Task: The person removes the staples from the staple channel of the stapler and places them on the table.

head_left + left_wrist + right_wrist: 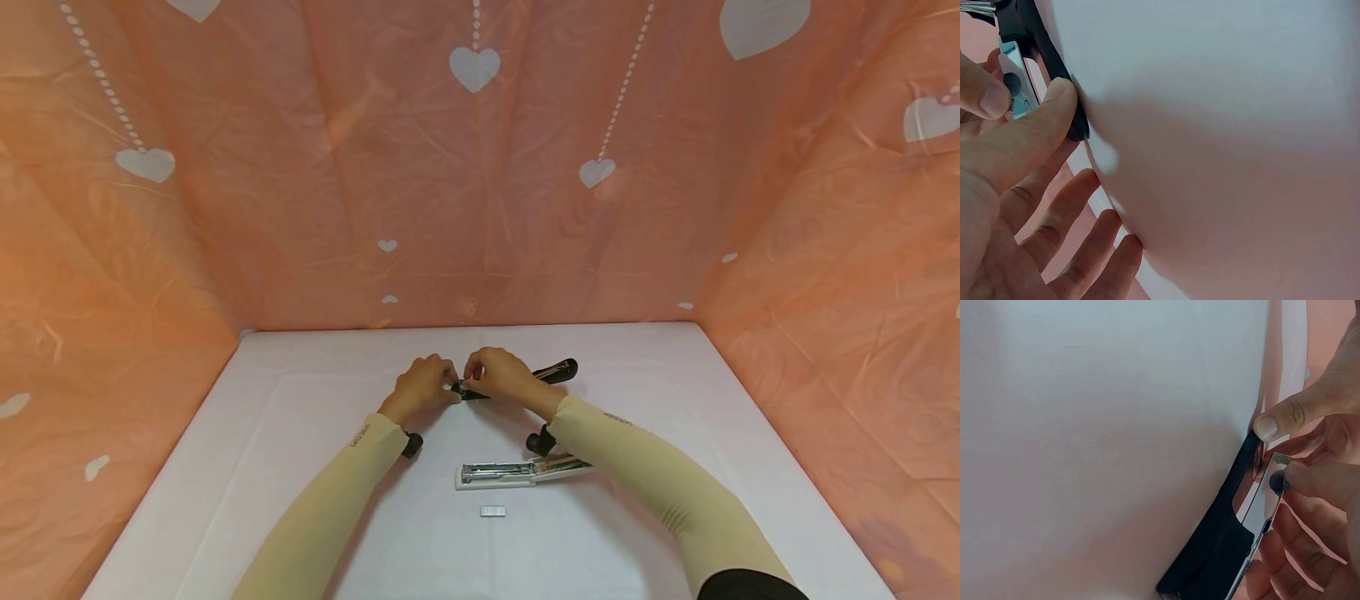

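A black stapler (557,372) lies opened out near the back of the table, its top arm swung away to the right. At its front end, my left hand (426,387) pinches the tip of the black base (1054,56) between thumb and index finger; the other fingers are spread beside it. My right hand (501,375) holds the metal magazine (1260,503), with the thumb at a dark round spot (1278,482) near its end. The magazine stands raised at an angle from the base. Part of the stapler is hidden behind the right hand in the head view.
Nearer me, a white stapler (495,477) lies opened out, partly under the right forearm. In front of it is a short staple strip (492,511). White cloth covers the table (300,500), and orange curtains (480,208) with hearts enclose its back and sides.
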Available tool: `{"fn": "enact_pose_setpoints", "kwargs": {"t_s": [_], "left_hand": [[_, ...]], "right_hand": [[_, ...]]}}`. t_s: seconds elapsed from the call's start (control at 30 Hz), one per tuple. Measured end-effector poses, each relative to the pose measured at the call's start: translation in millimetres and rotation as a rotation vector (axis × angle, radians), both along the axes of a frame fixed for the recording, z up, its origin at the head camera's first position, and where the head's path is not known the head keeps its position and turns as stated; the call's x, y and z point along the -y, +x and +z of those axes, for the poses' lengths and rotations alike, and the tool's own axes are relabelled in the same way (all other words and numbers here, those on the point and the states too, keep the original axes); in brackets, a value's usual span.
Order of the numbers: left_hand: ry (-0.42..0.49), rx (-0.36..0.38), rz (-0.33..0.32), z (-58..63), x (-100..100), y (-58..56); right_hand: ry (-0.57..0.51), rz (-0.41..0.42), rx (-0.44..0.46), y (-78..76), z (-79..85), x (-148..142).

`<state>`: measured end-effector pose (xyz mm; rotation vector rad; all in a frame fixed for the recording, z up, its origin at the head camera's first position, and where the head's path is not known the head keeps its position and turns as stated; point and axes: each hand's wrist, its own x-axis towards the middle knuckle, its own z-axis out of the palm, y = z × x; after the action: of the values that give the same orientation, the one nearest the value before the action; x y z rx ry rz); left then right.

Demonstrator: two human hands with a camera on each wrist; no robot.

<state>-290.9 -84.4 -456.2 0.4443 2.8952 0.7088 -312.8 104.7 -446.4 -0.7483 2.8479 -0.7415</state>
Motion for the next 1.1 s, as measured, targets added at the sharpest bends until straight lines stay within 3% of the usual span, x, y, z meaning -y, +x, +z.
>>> {"fn": "enact_pose_setpoints", "kwargs": {"t_s": [0.37,0.43,1.1], "left_hand": [[0.002,-0.009,-0.006,1.3,0,0.6],[0.001,-0.009,-0.007,2.0,0,1.1],[-0.01,-0.009,-0.005,1.5,-1,0.5]], "right_hand": [[-0.025,0.039,-0.03,-8.0,-7.7,-6],[-0.023,0.026,-0.015,-0.5,2.2,-3],[-0.101,0.072,-0.011,-1.2,7.1,-19]]}}
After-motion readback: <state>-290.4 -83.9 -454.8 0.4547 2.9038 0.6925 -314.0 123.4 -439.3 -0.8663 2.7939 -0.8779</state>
